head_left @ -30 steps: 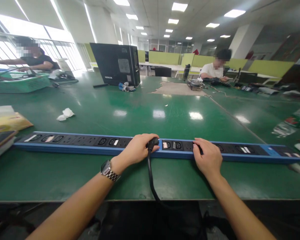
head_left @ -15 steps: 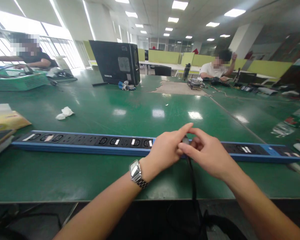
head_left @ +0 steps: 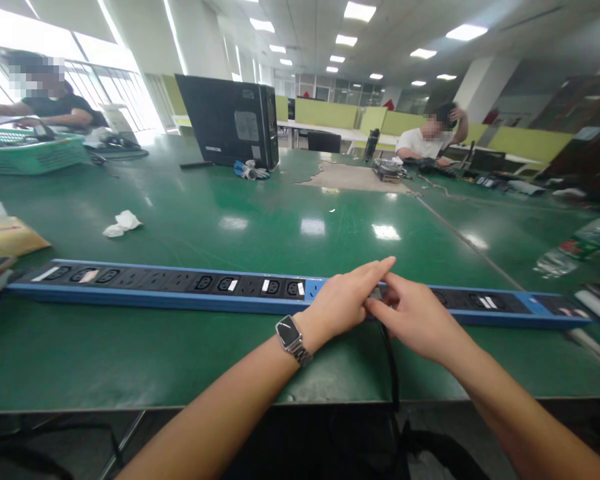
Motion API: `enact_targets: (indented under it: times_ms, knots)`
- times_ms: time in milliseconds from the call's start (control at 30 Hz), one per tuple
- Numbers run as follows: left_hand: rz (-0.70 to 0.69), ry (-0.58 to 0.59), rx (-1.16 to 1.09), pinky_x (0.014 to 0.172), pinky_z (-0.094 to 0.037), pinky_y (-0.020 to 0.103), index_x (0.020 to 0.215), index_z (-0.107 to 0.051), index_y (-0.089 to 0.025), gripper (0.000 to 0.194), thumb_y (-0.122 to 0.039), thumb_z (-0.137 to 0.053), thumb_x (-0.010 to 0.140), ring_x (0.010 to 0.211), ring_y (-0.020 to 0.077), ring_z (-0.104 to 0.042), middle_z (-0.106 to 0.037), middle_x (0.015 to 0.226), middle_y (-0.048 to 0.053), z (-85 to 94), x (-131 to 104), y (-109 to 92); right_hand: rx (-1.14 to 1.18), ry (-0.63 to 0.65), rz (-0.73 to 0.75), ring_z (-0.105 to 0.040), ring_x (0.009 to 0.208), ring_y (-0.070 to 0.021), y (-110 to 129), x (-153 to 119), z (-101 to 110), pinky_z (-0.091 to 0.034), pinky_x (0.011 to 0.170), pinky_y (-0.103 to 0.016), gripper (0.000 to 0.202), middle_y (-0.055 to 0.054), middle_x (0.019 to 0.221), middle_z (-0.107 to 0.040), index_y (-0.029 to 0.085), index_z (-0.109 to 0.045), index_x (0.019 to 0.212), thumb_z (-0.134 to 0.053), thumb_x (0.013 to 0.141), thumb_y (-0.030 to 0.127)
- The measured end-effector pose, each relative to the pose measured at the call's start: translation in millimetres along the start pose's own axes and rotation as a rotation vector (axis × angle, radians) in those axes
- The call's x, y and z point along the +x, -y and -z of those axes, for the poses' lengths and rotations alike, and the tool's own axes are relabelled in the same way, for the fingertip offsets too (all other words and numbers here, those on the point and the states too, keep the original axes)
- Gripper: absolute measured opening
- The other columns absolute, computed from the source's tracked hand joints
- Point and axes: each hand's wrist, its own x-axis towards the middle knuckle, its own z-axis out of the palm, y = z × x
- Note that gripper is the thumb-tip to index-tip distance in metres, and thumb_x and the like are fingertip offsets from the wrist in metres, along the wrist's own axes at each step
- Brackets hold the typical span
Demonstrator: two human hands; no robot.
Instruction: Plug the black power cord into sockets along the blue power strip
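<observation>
A long blue power strip [head_left: 155, 303] with black sockets lies across the table under my hands. My left hand [head_left: 347, 293], with a watch on its wrist, is closed with its fingers stretched together, meeting the right fingertips. My right hand [head_left: 415, 310] is closed in a pinch beside it. Between the two is the end of a black power cable [head_left: 391, 363], mostly hidden by the fingers. The cable hangs from there over the table's front edge. Both hands are above the right half of the strip, hiding some of its sockets.
On the green table [head_left: 205, 367] are a black computer case [head_left: 225, 123], gloves [head_left: 251, 171], crumpled tissue [head_left: 123, 223], a green basket [head_left: 35, 159] and a plastic bottle [head_left: 580, 243]. Packets lie at the left edge. Two people sit across the table.
My left hand has turned and slid slightly right, its fingers now flatter over the cable end, hiding more of it. The view has shifted a little. My right hand keeps its pinch.
</observation>
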Motion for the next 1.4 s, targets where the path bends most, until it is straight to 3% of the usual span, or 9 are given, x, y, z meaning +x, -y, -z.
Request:
enact_targets:
  times_ms: [100,200,333,633,800,867,967,1133,1400]
  knots:
    - [-0.02,-0.004,0.018,0.113,-0.041,0.04,0.152,-0.026,-0.024,0.08,-0.006,-0.058,0.081,0.141,0.0224,-0.04,-0.039,0.155,0.01,2.8,0.8,1.2,-0.177,-0.107,-0.025,-0.06,0.054,-0.0167,-10.7,5.2,1.9,-0.036,0.051,-0.027,0.029,-0.002,0.069,-0.07,0.019,-0.07,0.102,-0.053,0.08,0.025]
    - [0.112,-0.011,0.19,0.112,-0.04,0.046,0.149,-0.034,-0.02,0.078,-0.03,-0.072,0.082,0.139,0.0308,-0.042,-0.036,0.156,0.017,10.5,-10.8,13.2,-0.149,-0.108,-0.104,-0.061,0.053,-0.0175,-33.7,15.4,2.9,-0.039,0.051,-0.027,0.03,-0.003,0.063,-0.07,0.017,-0.074,0.097,-0.052,0.081,0.029]
    - [0.27,-0.008,0.391,0.11,-0.039,0.048,0.135,-0.052,-0.017,0.057,-0.046,-0.064,0.088,0.132,0.0315,-0.05,-0.053,0.142,0.016,20.3,-30.1,29.9,-0.154,-0.116,-0.103,-0.069,0.066,-0.0204,-51.7,27.5,2.8,-0.047,0.059,-0.028,0.029,-0.005,0.075,-0.075,0.019,-0.077,0.088,-0.051,0.083,0.032]
    - [0.242,0.043,0.475,0.1,-0.043,0.042,0.124,-0.06,-0.021,0.04,-0.048,-0.049,0.097,0.117,0.0266,-0.059,-0.067,0.125,0.009,18.0,-34.7,30.7,-0.586,-0.121,-0.11,-0.07,0.07,-0.0278,-30.7,22.6,-21.5,-0.044,0.059,-0.034,0.03,-0.013,0.077,-0.074,0.018,-0.075,0.092,-0.051,0.09,0.035]
    - [0.253,0.098,0.542,0.092,-0.043,0.041,0.125,-0.059,-0.02,0.042,-0.049,-0.043,0.099,0.109,0.0269,-0.063,-0.07,0.116,0.009,17.5,-34.3,27.3,-0.4,-0.31,-0.021,-0.069,0.073,-0.0239,-28.4,21.1,33.2,-0.045,0.063,-0.032,0.029,-0.008,0.082,-0.076,0.021,-0.077,0.09,-0.052,0.088,0.037]
    - [0.254,0.099,0.563,0.091,-0.043,0.041,0.126,-0.059,-0.02,0.043,-0.049,-0.041,0.1,0.108,0.0271,-0.063,-0.07,0.114,0.01,17.2,-34.4,25.6,-0.335,-0.376,-0.014,-0.067,0.066,-0.0223,-44.5,18.9,65.2,-0.044,0.059,-0.031,0.033,-0.007,0.074,-0.074,0.021,-0.077,0.091,-0.054,0.086,0.045]
    - [0.257,0.095,0.585,0.09,-0.042,0.04,0.125,-0.059,-0.02,0.042,-0.048,-0.039,0.1,0.105,0.0269,-0.063,-0.07,0.111,0.01,16.4,-34.8,24.0,-0.325,-0.271,-0.075,-0.062,0.055,-0.0213,-94.5,10.9,94.8,-0.041,0.051,-0.031,0.036,-0.005,0.062,-0.07,0.021,-0.076,0.084,-0.06,0.077,0.053]
    - [0.233,0.101,0.618,0.087,-0.042,0.041,0.128,-0.057,-0.02,0.044,-0.048,-0.036,0.101,0.103,0.0279,-0.062,-0.069,0.11,0.011,15.6,-35.2,23.9,-0.297,-0.156,-0.114,-0.061,0.047,-0.0225,-180.2,-7.7,96.6,-0.044,0.046,-0.034,0.042,-0.003,0.055,-0.067,0.021,-0.072,0.077,-0.058,0.073,0.06]
    - [0.22,0.127,0.617,0.088,-0.043,0.045,0.132,-0.054,-0.017,0.054,-0.054,-0.031,0.101,0.104,0.0305,-0.062,-0.068,0.114,0.013,15.5,-35.8,24.3,-0.273,-0.008,-0.189,-0.061,0.047,-0.0232,-185.2,-2.3,90.5,-0.044,0.049,-0.035,0.044,-0.001,0.049,-0.062,0.023,-0.074,0.084,-0.056,0.072,0.061]
